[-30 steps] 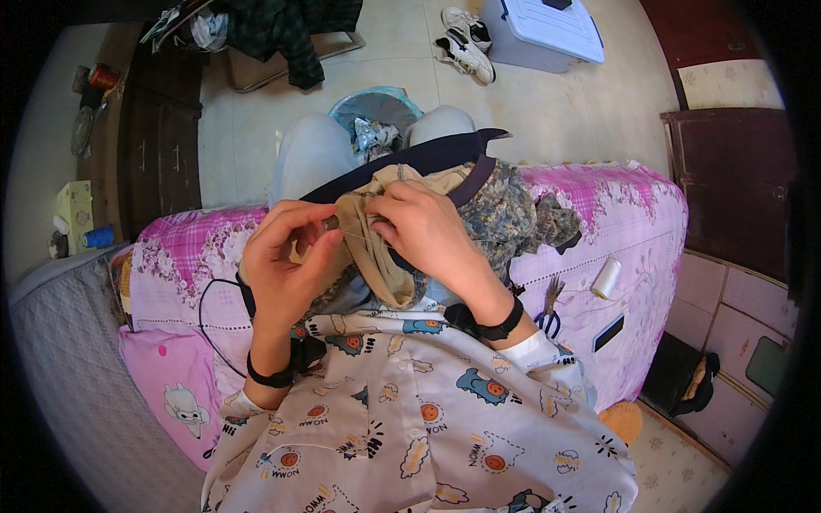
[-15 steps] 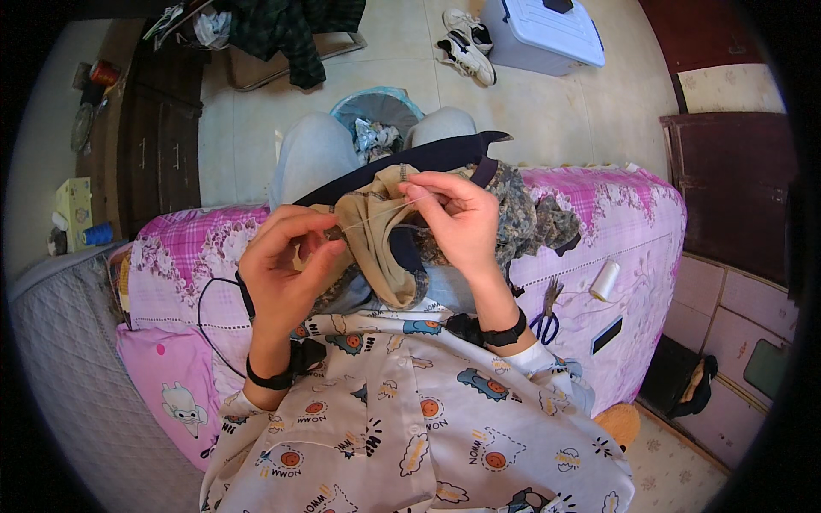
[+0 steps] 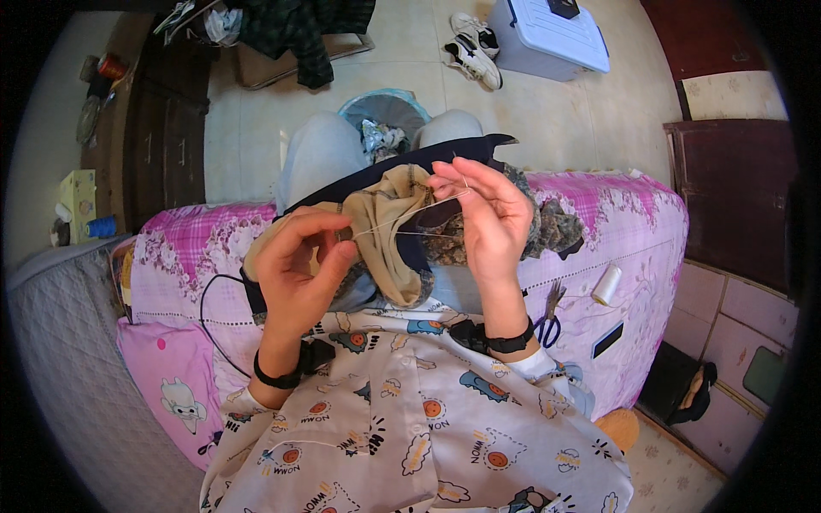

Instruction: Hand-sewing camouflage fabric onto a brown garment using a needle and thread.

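Across my lap lies a garment (image 3: 389,272) with tan lining, a dark navy band and camouflage-patterned cloth. My left hand (image 3: 299,261) is closed at the garment's left part, its thumb and index finger gripping a fold there. A thin white thread (image 3: 410,217) runs taut from beside those fingertips up to my right hand (image 3: 489,214), which pinches it above the garment's right side. Another strand crosses lower, over the navy cloth. Whether a needle is between the right fingers is too small to tell.
Right of me on the pink patterned bedspread (image 3: 633,222) lie scissors (image 3: 549,323), a white thread spool (image 3: 607,285) and a phone (image 3: 608,339). Beyond my knees stands a lined waste bin (image 3: 385,107). Farther off are sneakers (image 3: 472,58) and a blue storage box (image 3: 547,43).
My right hand has moved right and slightly up, away from the cloth, and the thread between my hands is longer. The left hand has shifted slightly right, still at the garment.
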Available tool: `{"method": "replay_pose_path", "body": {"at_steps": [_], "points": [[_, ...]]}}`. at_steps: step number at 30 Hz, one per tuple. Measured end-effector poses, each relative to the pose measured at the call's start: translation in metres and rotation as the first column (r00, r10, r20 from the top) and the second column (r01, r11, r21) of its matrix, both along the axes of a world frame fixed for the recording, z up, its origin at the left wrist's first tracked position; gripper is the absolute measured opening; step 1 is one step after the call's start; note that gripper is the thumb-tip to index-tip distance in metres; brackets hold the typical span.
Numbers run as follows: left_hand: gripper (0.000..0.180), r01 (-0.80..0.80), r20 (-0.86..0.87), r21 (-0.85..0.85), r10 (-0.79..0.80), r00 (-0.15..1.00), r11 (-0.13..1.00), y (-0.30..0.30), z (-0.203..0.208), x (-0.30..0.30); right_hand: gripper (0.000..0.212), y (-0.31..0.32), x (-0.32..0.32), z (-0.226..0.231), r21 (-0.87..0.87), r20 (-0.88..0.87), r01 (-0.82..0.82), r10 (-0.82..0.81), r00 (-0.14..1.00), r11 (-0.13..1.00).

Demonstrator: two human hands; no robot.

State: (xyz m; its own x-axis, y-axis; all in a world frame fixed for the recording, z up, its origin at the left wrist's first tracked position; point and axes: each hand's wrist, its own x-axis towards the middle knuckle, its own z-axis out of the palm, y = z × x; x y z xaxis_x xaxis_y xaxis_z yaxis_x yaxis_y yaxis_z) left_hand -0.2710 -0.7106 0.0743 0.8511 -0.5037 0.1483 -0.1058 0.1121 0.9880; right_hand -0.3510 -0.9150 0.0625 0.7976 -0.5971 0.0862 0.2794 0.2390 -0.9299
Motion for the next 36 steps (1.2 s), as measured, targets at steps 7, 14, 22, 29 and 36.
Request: {"method": "replay_pose_path", "body": {"at_steps": [7,14,22,29,36], "points": [[0.025,-0.026,-0.067,-0.008,0.025,0.997,1.000,-0.001,0.002,-0.002,0.024,0.005,0.003,0.005,0.045,-0.022,0.042,-0.041,0.999,0.998],[0.025,0.006,0.017,0.078,-0.007,1.000,0.997,0.005,0.011,0.001,0.028,0.010,0.019,0.004,-0.015,-0.242,-0.065,0.059,0.968,0.998],[0.027,0.014,0.226,0.080,-0.032,0.974,0.997,0.009,0.032,0.016,0.010,0.023,0.006,0.016,-0.606,-0.226,0.005,-0.178,0.958,0.796],[0.032,0.108,0.168,-0.086,-0.092,0.982,0.990,0.010,0.043,0.026,0.018,0.061,-0.023,0.033,-0.600,-0.097,-0.182,0.155,0.983,0.779],[0.036,0.133,0.143,-0.114,-0.116,0.983,0.984,0.018,0.052,0.030,0.042,0.067,-0.009,0.030,-0.610,-0.170,-0.134,0.037,0.985,0.781]]}}
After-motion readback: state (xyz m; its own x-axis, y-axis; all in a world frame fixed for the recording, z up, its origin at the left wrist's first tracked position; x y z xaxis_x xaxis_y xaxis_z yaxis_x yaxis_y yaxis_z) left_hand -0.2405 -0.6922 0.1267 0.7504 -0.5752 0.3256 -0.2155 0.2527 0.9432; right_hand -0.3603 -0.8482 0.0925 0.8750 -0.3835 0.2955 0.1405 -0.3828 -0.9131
